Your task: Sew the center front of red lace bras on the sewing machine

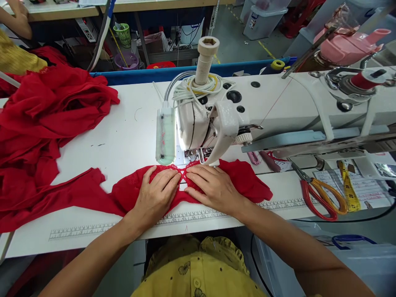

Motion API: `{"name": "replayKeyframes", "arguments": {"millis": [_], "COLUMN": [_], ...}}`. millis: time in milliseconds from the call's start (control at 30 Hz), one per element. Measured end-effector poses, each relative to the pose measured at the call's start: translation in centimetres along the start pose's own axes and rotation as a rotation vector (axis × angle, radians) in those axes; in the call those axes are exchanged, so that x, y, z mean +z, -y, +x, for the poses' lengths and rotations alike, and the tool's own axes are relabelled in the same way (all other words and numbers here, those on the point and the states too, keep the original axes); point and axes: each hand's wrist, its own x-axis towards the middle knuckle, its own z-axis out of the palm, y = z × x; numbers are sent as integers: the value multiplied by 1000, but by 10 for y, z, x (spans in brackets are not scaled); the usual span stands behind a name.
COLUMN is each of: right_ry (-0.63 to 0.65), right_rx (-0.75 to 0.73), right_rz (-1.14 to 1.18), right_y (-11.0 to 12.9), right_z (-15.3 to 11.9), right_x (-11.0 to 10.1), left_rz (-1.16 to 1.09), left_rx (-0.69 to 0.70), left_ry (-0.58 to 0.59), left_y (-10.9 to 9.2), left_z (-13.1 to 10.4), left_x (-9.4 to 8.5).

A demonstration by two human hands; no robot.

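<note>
Red fabric with lace edges lies across the white table, its middle just in front of the sewing machine's presser foot. My left hand rests flat on the fabric left of a small crossed lace section, fingers extended. On the right of that section, my right hand lies on the fabric, fingers spread, with its fingertips close to the presser foot. Neither hand grips anything; both press the cloth from above. White table surface shows through a gap between the hands.
A heap of red fabric covers the table's left side. Scissors and a yellow tape measure lie at the right. The machine's light hangs left of the needle area. Another person's arm shows at the upper left.
</note>
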Motion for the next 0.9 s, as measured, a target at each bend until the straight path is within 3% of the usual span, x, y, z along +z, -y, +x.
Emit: {"name": "replayKeyframes", "arguments": {"millis": [900], "right_ry": [-5], "right_rx": [-5], "right_rz": [-22], "right_y": [0], "right_z": [0], "right_x": [0], "left_rz": [11], "left_rx": [2], "left_ry": [4], "left_y": [0], "left_z": [-1], "left_x": [1]}}
